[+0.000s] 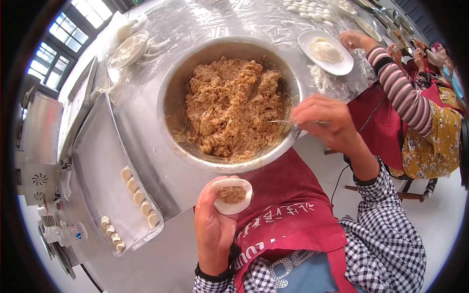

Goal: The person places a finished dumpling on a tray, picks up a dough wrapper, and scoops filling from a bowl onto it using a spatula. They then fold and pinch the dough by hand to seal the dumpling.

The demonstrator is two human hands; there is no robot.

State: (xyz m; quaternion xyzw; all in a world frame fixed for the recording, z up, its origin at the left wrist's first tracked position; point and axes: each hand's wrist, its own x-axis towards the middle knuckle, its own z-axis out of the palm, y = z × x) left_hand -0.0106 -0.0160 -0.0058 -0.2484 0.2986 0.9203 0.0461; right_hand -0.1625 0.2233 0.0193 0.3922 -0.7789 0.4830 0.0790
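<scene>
My left hand holds up a round white dough wrapper with a patch of brown filling on its middle. Above it stands a large metal bowl heaped with brown minced filling. At the bowl's right rim, my right hand grips a thin metal utensil, whose tip reaches over the filling.
Left of the bowl, a metal tray carries two rows of dumplings. A white plate of wrappers lies at the upper right, near a co-worker's hand. A floury plate sits at the upper left.
</scene>
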